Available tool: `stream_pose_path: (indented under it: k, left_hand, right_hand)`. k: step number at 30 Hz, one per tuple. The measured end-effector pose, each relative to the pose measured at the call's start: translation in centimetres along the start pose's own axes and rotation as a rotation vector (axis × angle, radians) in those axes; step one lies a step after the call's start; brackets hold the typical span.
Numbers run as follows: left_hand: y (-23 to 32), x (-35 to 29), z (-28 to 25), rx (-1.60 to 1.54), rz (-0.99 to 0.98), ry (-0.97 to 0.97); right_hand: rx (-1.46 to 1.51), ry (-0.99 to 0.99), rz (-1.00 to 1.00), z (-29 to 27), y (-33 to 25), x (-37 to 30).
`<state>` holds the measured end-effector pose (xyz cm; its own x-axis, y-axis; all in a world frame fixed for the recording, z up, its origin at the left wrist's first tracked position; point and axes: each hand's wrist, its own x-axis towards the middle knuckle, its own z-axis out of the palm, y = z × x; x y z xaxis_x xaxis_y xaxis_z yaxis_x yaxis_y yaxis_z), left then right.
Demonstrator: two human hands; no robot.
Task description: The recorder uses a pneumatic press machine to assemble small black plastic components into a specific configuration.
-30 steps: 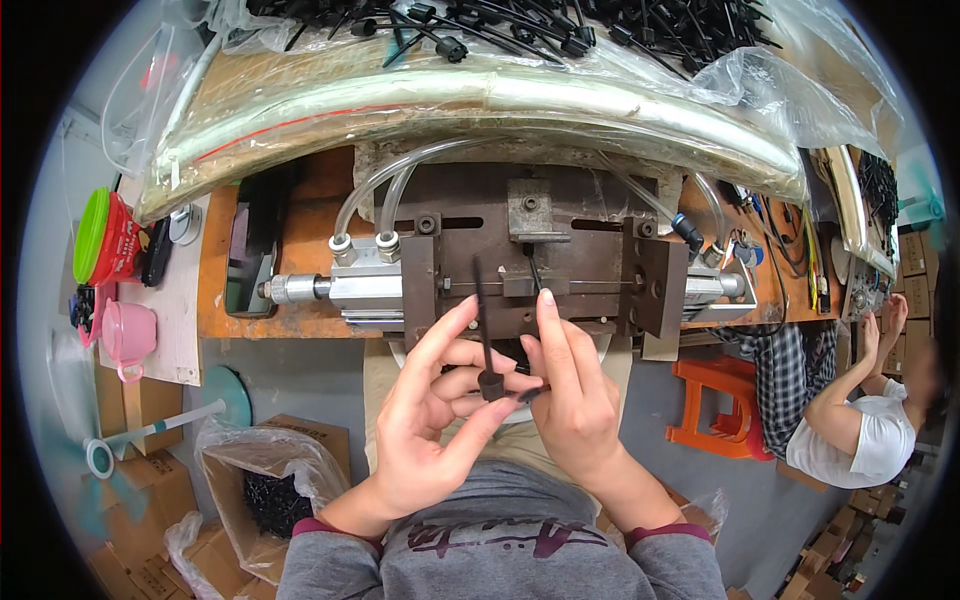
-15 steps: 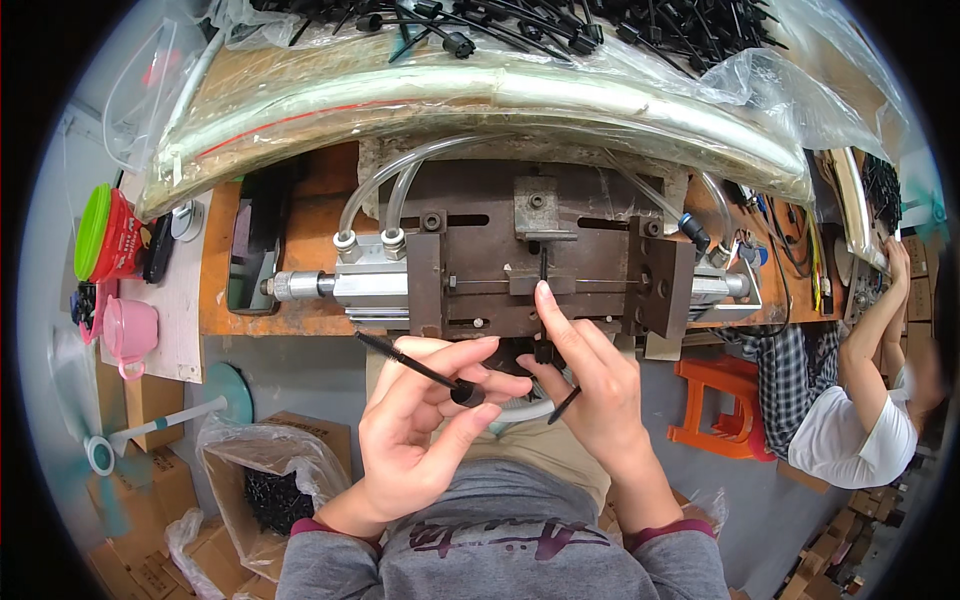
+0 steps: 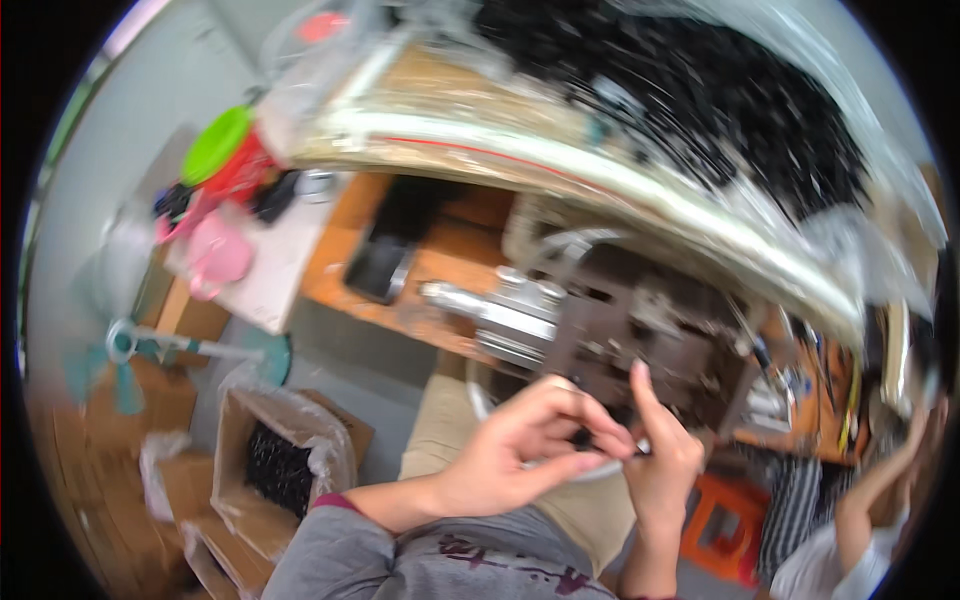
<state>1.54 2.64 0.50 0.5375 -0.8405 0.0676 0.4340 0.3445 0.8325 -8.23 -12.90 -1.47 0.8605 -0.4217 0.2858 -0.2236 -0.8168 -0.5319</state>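
Note:
My left hand is closed with fingertips and thumb round a black mascara wand, mostly hidden and blurred. Close beside it, my right hand points its index finger up, its other fingers curled in. A thin dark tip shows between the two hands at the right hand's fingers; blur hides the rest of it. Both hands are in front of a dark metal fixture with a silver air cylinder on its left side. Blur hides whether anything sits in the fixture.
A plastic-covered shelf behind the fixture bears a heap of black wands. An open carton with black pieces stands lower left, near a teal fan. An orange stool and another person's arm are at right.
The view has swung, so the bench now sits tilted and further right. My hands have come together, and the right index finger no longer touches the middle of the fixture.

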Motion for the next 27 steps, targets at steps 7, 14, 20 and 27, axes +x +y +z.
stream_pose_path:
  k: [7,14,20,27]
  left_hand:
    - [-0.3,-0.5,-0.4,-0.228,-0.022,-0.006]
    - [-0.3,-0.5,0.9,0.718,0.375,0.002]
    - [-1.7,0.3,1.2,0.942,0.418,-0.173]
    - [-1.4,0.5,0.8,1.169,0.487,-0.1]
  right_hand:
    - [0.652,-0.041,0.416,-2.4,1.6,-3.0]
    - [1.29,0.107,0.265,-1.3,-1.9,-1.2]
    - [1.536,-0.376,0.315,-1.4,-2.5,-0.9]
    - [1.112,0.151,0.129,-0.8,-1.9,-2.0]
